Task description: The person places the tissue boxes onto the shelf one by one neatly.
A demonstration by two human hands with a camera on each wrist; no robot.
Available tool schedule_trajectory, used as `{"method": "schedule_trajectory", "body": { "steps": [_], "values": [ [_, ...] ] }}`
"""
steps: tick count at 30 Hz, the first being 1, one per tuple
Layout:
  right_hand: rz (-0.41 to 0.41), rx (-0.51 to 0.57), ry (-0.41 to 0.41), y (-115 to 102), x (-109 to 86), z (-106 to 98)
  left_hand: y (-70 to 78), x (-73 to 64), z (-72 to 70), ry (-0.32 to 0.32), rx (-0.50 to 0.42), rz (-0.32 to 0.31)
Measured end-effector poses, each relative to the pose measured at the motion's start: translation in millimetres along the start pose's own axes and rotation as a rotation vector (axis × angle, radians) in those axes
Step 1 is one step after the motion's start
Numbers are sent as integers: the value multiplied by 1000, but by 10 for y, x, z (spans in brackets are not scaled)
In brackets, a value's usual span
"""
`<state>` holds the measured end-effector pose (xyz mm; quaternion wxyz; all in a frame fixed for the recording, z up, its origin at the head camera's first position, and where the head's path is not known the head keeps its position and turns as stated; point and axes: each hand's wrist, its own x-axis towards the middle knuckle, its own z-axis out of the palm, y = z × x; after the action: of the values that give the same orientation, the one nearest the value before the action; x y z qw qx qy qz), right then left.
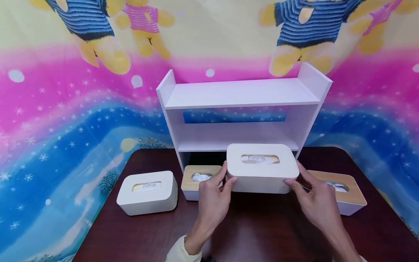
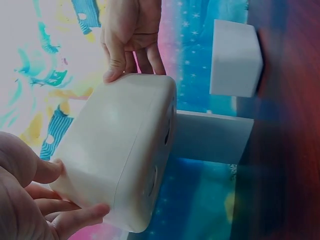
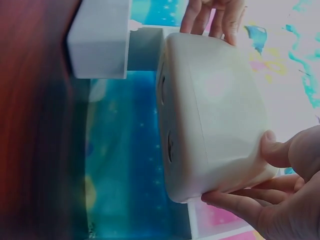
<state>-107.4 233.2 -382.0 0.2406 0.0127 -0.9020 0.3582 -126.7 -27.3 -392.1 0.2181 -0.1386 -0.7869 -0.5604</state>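
Both hands grip a cream tissue box (image 1: 262, 185) by its two ends and hold it above the table, in front of the white shelf (image 1: 242, 136). Its lid has a slot where a label reading "Face" shows. My left hand (image 1: 214, 196) pinches the left end, thumb on the front side. At the opposite end, the right hand (image 1: 315, 202) grips with its thumb on the front too. From the left wrist view, the box (image 2: 115, 145) shows its smooth side and underside openings, fingers at both ends; the right wrist view shows the same box (image 3: 225, 115).
A second cream box (image 1: 147, 203) marked "Face" stands on the dark table (image 1: 157, 236) at left. Two wood-lidded tissue boxes, one (image 1: 188, 180) behind the left hand and another (image 1: 355, 193) behind the right, flank the shelf front. A patterned cloth (image 1: 65, 109) hangs behind.
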Motion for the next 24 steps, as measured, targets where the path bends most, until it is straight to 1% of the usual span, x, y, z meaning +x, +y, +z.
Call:
{"method": "schedule_trajectory", "body": {
  "steps": [3,8,10,13,15,17,20,24],
  "values": [
    [-2,26,30,-52,30,-6,27,39,-21,13,-23,6],
    [20,50,47,-136,86,-27,69,93,-46,3,-85,-43],
    [27,47,56,-165,114,-33,77,116,-45,15,-106,-42],
    [26,52,70,-194,158,-36,80,164,-33,55,-128,-7],
    [22,63,82,-215,190,-36,86,200,-24,77,-143,5],
    [27,70,98,-230,222,-30,90,238,-13,88,-155,-4],
    [39,85,127,-239,276,-9,89,291,15,98,-166,-36],
    [39,130,164,-204,363,40,71,363,79,116,-169,-46]
  ]
}}
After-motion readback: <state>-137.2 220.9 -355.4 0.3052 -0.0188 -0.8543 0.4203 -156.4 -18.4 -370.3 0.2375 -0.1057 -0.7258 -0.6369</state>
